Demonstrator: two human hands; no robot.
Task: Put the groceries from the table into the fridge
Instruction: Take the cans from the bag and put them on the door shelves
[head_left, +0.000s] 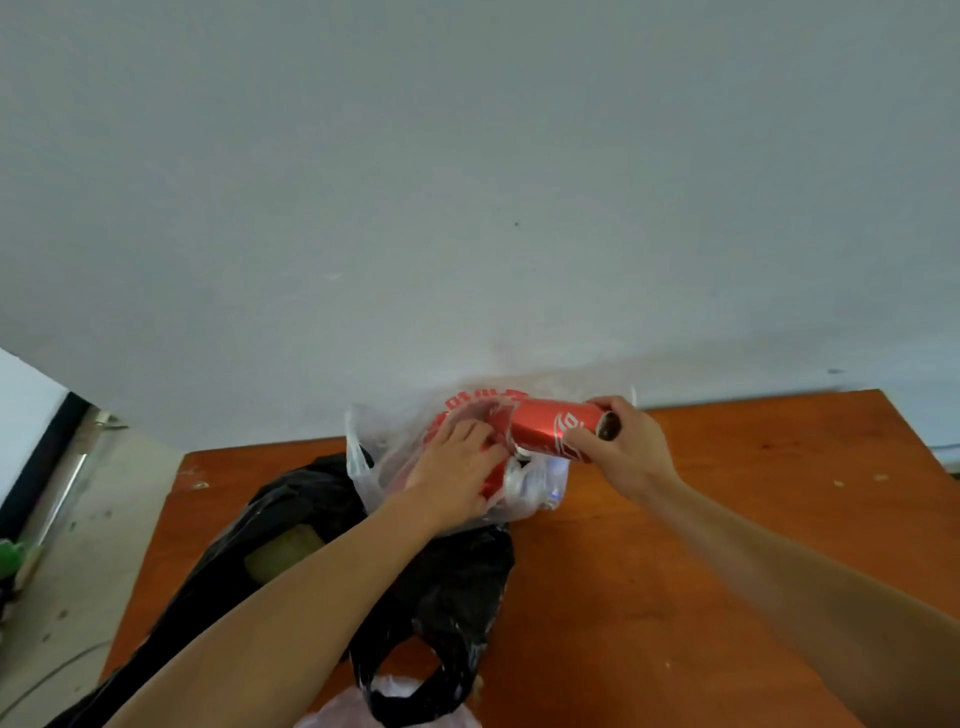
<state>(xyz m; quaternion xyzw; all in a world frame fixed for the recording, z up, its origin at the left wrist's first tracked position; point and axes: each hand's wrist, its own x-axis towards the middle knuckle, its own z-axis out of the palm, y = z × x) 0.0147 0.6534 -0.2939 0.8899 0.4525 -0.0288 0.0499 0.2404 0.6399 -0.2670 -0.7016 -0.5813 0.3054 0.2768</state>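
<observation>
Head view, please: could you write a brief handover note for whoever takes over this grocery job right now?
Right hand: grips a red can, held level over the clear bag.
Left hand: inside that bag, over a second red can; grip unclear.
Black bag: beside the clear one on the table, with a pale item inside.
Done: one can lifted.
Left: both cans and the bags' other contents go into the fridge.

A plain room in a home, by the look: a worn wooden bench (727, 519) against a bare white wall (467, 182) beyond the right hand (623, 447), a clear shopping bag (374, 441) at the left hand (457, 467), a black plastic bag (457, 587) just nearer, and a scuffed grey floor (78, 571) farther left.
</observation>
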